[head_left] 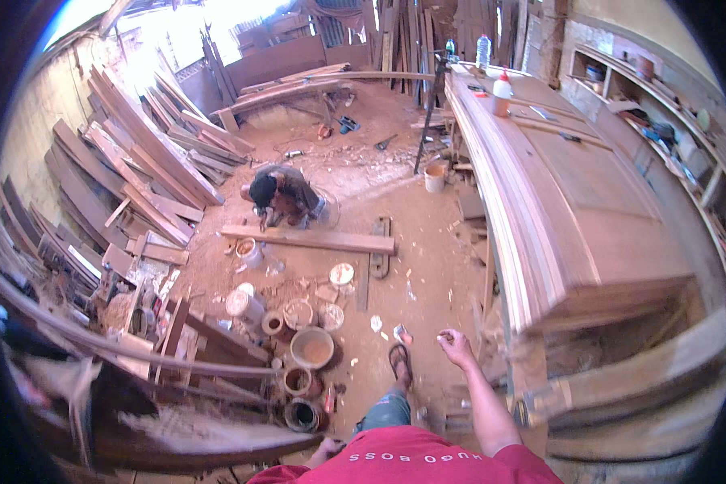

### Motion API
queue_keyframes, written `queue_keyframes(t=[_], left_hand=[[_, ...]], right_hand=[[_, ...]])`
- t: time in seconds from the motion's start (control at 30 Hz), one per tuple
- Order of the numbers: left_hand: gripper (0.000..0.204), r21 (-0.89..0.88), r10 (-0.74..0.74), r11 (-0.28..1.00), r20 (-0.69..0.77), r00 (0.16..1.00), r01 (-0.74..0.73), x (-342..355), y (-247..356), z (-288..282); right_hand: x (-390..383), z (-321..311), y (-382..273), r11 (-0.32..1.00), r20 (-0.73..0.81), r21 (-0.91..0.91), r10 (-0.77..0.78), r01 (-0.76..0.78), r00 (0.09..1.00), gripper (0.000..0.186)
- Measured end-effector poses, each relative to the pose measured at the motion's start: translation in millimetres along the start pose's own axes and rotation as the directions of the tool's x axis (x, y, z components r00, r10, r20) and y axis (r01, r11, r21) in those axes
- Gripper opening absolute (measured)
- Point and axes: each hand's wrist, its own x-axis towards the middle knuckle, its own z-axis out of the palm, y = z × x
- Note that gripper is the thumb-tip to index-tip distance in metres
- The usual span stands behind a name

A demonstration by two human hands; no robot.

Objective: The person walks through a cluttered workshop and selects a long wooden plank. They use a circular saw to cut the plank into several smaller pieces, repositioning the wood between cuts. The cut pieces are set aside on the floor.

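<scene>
My right hand (455, 347) is out at the right of my body, its fingers curled closed; whether anything small is between them I cannot make out. My left hand (330, 450) shows low beside my red shirt (403, 458), fingers curled, what they hold hidden. My sandalled foot (401, 365) is on the dusty floor (415, 306). Right of my right hand lies a stack of wooden door panels (581, 226), with a glue bottle (502, 98) and tools on top. Several buckets and cans (311, 348) stand left of my foot.
A co-worker (285, 189) crouches over a wooden plank (306, 239). Timber boards (113, 177) lean along the left wall. A white bucket (435, 180) stands by the panels. A shelf (653, 125) with odds and ends runs along the right wall. Curved wooden pieces (177, 363) cross the lower left.
</scene>
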Motion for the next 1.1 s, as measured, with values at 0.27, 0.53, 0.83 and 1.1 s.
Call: queue_keyframes(t=[0.27,0.53,0.83,1.1], left_hand=[[0.042,0.106,0.216,0.972,-0.041,0.976,-0.21,272.2,315.4,-164.4],[0.046,-0.159,0.375,0.897,-0.22,0.901,-0.412,500.9,664.4,-329.5],[0.048,0.021,-0.006,1.0,-0.069,0.998,0.007,751.0,733.2,-379.7],[0.038,-0.551,-0.271,0.828,-0.236,0.933,0.101,841.7,825.4,-428.3]], right_hand=[[233.7,-29.9,110.6,0.855,0.156,-0.463,0.338,-0.234,0.928,0.037],[393.6,-66.0,192.5,0.667,0.102,-0.445,0.7,-0.597,0.707,0.039],[841.1,-114.1,194.2,0.698,0.195,-0.635,0.561,-0.332,0.805,0.05],[1293.9,-127.7,-114.9,0.951,0.134,-0.308,0.083,-0.039,0.987,0.038]])
